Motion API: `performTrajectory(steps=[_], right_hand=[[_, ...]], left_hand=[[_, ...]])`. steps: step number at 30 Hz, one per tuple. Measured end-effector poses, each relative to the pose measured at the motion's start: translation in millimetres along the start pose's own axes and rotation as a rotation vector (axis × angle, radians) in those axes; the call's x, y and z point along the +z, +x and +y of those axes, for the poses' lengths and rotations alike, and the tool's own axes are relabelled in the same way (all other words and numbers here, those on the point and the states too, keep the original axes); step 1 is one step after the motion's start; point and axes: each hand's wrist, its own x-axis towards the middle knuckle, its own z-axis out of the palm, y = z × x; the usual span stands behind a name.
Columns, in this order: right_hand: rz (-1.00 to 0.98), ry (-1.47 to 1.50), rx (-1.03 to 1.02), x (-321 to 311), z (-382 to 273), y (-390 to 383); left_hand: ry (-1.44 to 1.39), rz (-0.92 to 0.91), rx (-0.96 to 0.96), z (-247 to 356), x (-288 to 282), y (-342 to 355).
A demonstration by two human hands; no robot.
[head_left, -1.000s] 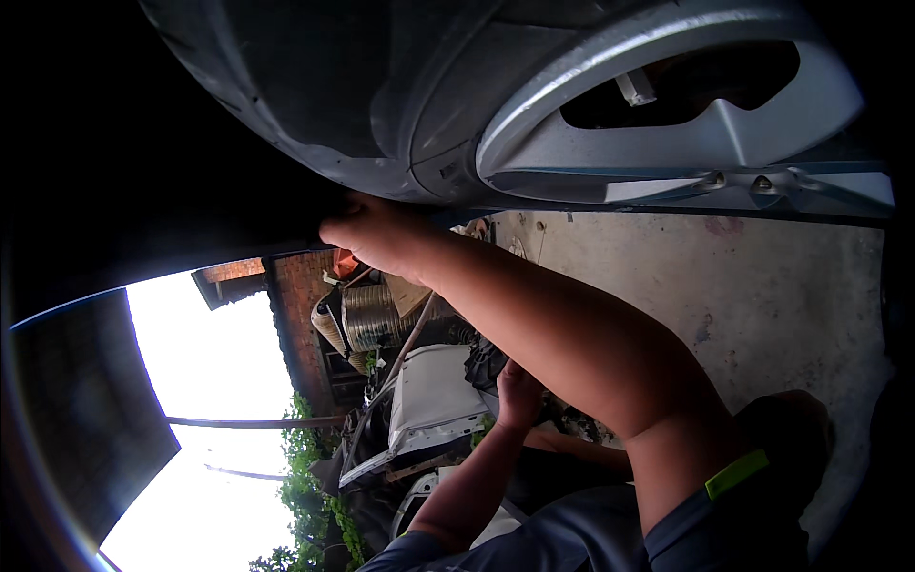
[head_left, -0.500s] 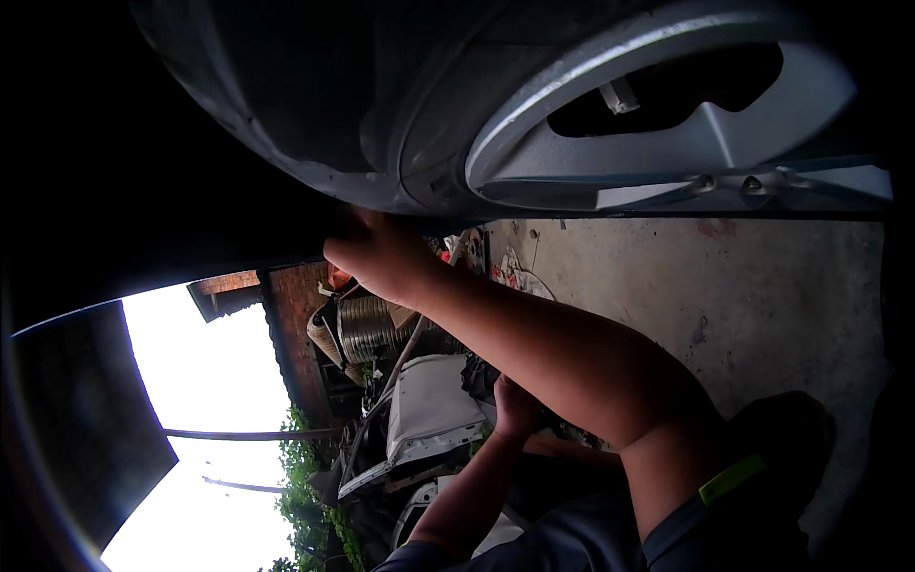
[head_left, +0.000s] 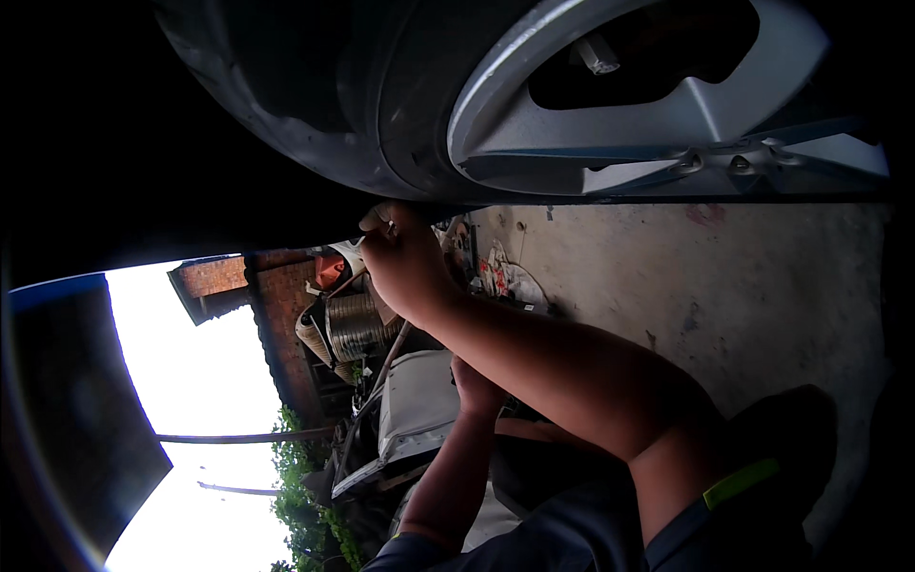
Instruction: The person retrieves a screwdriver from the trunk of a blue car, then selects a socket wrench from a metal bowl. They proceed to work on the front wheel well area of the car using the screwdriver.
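My right hand [head_left: 405, 257] is raised just below a dark tyre [head_left: 400, 124], near the edge of a black area that swallows detail. Its fingers are curled and pressed together; a small bright spot shows between them, too small to name. My right forearm crosses in front of my left hand [head_left: 474, 386], which is lower down. That hand's fingers are mostly hidden, so what it holds, if anything, does not show. Above both arms is a silver alloy wheel [head_left: 610, 133] with bolt holes at its hub.
A grey concrete floor [head_left: 620, 267] fills the right side. Past my arms are a white car body panel [head_left: 416, 391], a ribbed metallic coil or drum [head_left: 357, 326], a red container [head_left: 329, 269] and a brick wall [head_left: 286, 305]. Green foliage [head_left: 305, 496] stands at the lower left.
My right hand has come slightly down and to the right, out of the dark area, and its curled fingers now show. My left hand has shifted up and left. The view has tilted slightly.
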Motion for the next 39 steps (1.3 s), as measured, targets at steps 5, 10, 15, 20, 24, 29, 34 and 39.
performTrajectory(steps=[5,10,15,20,24,29,34,39], right_hand=[[-0.298,-0.008,0.246,-2,-25,11],[-0.484,-0.241,0.063,-10,-34,28],[-0.595,-0.306,-0.048,-7,-41,35],[-0.702,-0.267,0.068,2,-36,45],[-0.67,-0.202,0.11,4,-40,42],[-0.739,-0.138,0.201,-4,-61,42],[-0.714,-0.032,0.141,-2,-51,41],[-0.729,0.082,0.197,1,-47,39]], left_hand=[[0.852,-0.001,0.411,21,-19,23],[0.467,0.267,0.197,76,-14,42],[0.2,0.404,0.439,121,-12,56],[0.573,0.471,0.701,158,-21,76],[0.859,0.602,0.662,181,-2,100],[0.693,0.475,0.642,175,1,114],[0.739,0.509,0.631,182,14,114],[0.727,0.459,0.658,184,5,119]])
